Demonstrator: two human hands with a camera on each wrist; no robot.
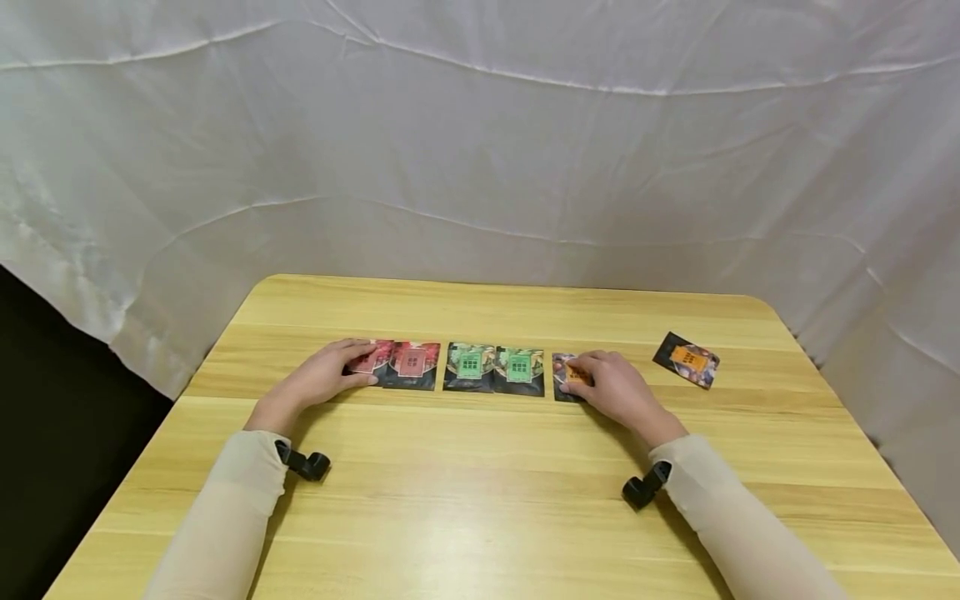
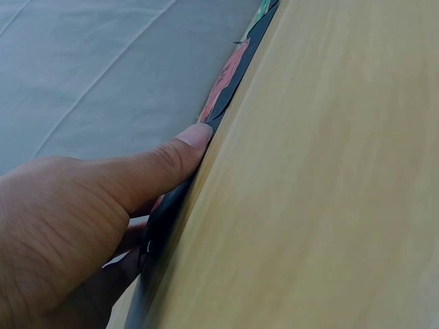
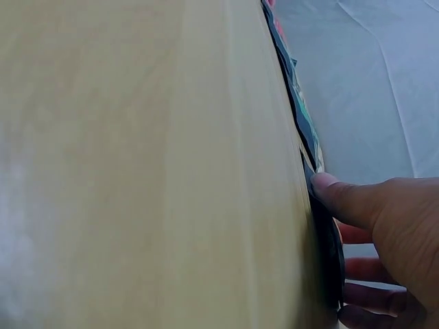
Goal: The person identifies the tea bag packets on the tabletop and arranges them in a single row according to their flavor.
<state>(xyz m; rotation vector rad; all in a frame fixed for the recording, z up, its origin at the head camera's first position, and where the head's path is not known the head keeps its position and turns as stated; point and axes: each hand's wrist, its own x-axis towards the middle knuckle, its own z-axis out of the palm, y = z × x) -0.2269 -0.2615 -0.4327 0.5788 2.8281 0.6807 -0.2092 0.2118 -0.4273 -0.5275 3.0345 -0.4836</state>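
Note:
My left hand (image 1: 318,375) rests over the left part of a red-labelled packet (image 1: 382,357); its index finger and thumb are extended across it. Another red-labelled packet (image 1: 412,363) touches that one on the right. Two green-labelled packets (image 1: 469,365) lie side by side in the middle of the row. At the row's right end, my right hand (image 1: 618,387) holds an orange-labelled packet (image 1: 574,375) between bent fingers and thumb, covering most of it. The right wrist view shows the thumb (image 3: 326,184) at this packet's near end. All these packets lie flat on the table.
A second orange-labelled packet (image 1: 686,360) lies tilted, apart from the row, to the right of my right hand. The wooden table (image 1: 465,483) has rounded far corners. A pale curtain (image 1: 480,167) hangs behind it and along the right side.

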